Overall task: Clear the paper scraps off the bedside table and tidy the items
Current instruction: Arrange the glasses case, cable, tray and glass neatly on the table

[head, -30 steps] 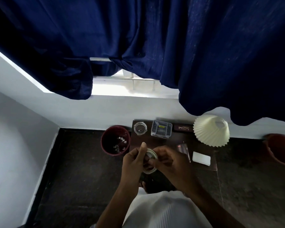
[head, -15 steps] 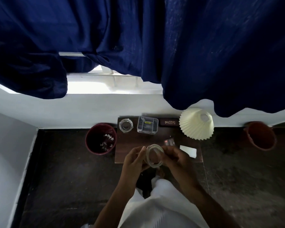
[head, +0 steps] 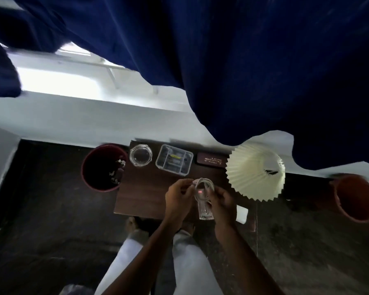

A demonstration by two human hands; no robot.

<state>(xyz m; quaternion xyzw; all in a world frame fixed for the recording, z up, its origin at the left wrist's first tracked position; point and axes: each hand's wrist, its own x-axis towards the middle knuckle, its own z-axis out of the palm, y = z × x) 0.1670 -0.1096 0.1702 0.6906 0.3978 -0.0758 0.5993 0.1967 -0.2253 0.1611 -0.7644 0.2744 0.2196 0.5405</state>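
Beside the counter [head: 149, 188], paper scraps [head: 115, 173] already lie in the maroon bin [head: 90, 167], while both hands' fingers [head: 186, 185] pinch a coiled white cable [head: 202, 186] above it, tidying apparently unfinished.

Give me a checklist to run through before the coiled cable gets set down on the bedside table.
1. Both hands on the coiled cable: left hand and right hand hold it, ok.
2. Coil wound tidy: blurred, cannot tell.
3. Free spot on the bedside table: bare wood at left, ok.
4. Paper scraps in the maroon bin: ok.
5. White slip at the table's right edge cleared: not ok.
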